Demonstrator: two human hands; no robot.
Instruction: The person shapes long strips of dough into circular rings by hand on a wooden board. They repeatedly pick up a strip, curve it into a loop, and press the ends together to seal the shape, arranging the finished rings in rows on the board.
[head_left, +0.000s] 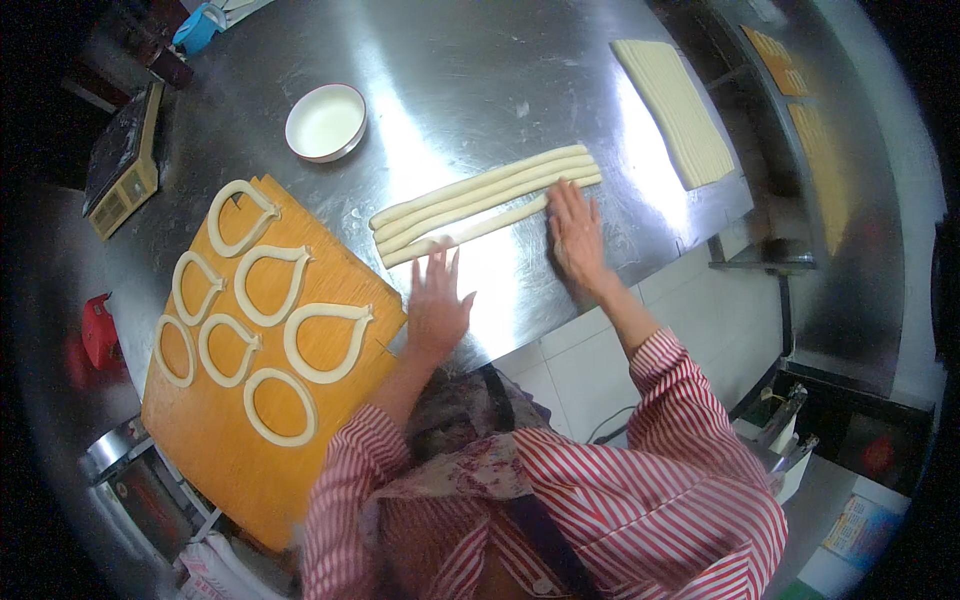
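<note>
Four or so dough strands are lying on the steel table [440, 60], long axis running near-L to far-R. The nearest strand [500, 220] is sitting just beyond both hands, w/ a narrow gap opening mid-length betw. it and the other strands [490, 192]. L hand [438, 305] is resting palm-down at its L part, fingers spread, gripping nothing. R hand [578, 238] is lying nearer its far-R end, fingers extended, tips blurred; no clear grasp, can't tell if pinching. Bowl [342, 153] is standing far-L of the strands; board [190, 440] w/ seven dough loops [291, 340] is lying L of L hand; grooved dough slab [680, 115] is lying far R.
</note>
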